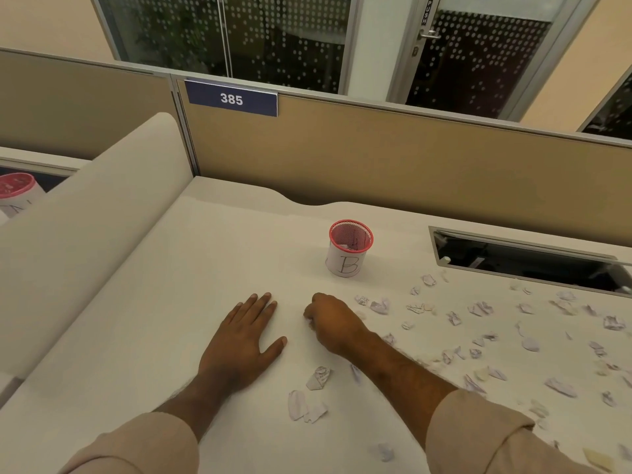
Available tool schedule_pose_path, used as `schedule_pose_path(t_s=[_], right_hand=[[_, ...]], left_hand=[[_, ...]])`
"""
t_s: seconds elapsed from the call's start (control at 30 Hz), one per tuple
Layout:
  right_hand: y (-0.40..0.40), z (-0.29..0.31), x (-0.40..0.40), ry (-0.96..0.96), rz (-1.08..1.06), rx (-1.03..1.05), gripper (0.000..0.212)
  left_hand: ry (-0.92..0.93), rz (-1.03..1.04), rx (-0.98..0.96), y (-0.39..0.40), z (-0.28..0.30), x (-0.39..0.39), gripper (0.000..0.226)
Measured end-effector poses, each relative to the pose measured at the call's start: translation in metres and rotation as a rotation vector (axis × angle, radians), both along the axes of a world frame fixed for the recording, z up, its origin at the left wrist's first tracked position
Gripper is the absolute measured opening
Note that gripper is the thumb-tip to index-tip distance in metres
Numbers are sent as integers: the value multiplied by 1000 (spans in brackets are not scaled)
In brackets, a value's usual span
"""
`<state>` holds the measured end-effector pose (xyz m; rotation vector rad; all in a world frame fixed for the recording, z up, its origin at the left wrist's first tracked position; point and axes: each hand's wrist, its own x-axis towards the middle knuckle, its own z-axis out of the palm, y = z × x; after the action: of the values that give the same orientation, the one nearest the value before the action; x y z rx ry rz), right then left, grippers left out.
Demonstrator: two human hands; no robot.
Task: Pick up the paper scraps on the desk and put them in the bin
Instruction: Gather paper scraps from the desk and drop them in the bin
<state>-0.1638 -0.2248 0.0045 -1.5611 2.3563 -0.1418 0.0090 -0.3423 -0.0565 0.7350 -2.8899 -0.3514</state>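
A small red mesh bin (349, 248), wrapped in white paper marked "B", stands on the white desk (212, 254) just beyond my hands. Several crumpled paper scraps (478, 336) lie scattered over the right half of the desk, and a few scraps (318, 378) lie between my forearms. My left hand (244, 336) rests flat on the desk, fingers straight. To its right, my right hand (330, 328) is curled with its fingertips down on the desk, pinching a small white paper scrap (310, 322), mostly hidden under the fingers.
A tan partition (376, 155) with a blue "385" label (232, 98) walls the desk's far side. A rectangular cable opening (526, 258) is cut into the desk at the right. A rounded white divider (85, 234) rises at the left, with another red bin (17, 188) beyond it.
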Motion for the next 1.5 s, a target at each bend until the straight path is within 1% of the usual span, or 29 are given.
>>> schedule_pose_path(t_s=[0.13, 0.23, 0.3, 0.37, 0.5, 0.53, 0.57, 0.63, 0.7, 0.83, 1.0, 1.1, 1.17, 1.37, 1.5], right_hand=[[-1, -2, 4, 44, -7, 23, 32], [0, -2, -1, 19, -22, 31, 32], [-1, 2, -7, -21, -46, -13, 32], [-3, 11, -15, -77, -95, -109, 27], [-10, 42, -38, -302, -341, -436, 17], [-11, 51, -44, -325, -392, -507, 16], [-13, 59, -52, -315, -427, -566, 14], [-17, 74, -69, -229, -471, -638, 13], [-20, 82, -86, -176, -512, -656, 13], [-26, 85, -110, -268, -592, -619, 14], [-31, 86, -114, -259, -605, -542, 38], [-30, 86, -113, -245, -620, -546, 49], [-29, 85, -112, -230, -613, -561, 47], [-24, 79, -108, -152, -583, -612, 32], [-14, 68, -100, -150, -594, -671, 24]], left_hand=[[3, 3, 5, 0, 1, 0, 74], [-1, 2, 3, 1, 0, 1, 74], [1, 4, 5, 1, 0, 1, 74], [1, 5, 6, 0, 0, 1, 74], [6, 2, 8, 0, 0, 1, 74], [9, 3, 13, 0, 0, 1, 74], [11, 4, 19, 0, 0, 2, 74], [10, 2, 23, 0, 0, 2, 75], [3, 0, 15, 0, 0, 2, 75], [10, 4, 19, 1, 1, 1, 75], [15, 1, 21, 1, 1, 1, 74], [13, 1, 11, 0, 2, 1, 74], [10, 0, 8, 0, 2, 1, 74], [12, 0, 7, 1, 2, 2, 75], [11, -1, -2, 0, 3, 1, 75]])
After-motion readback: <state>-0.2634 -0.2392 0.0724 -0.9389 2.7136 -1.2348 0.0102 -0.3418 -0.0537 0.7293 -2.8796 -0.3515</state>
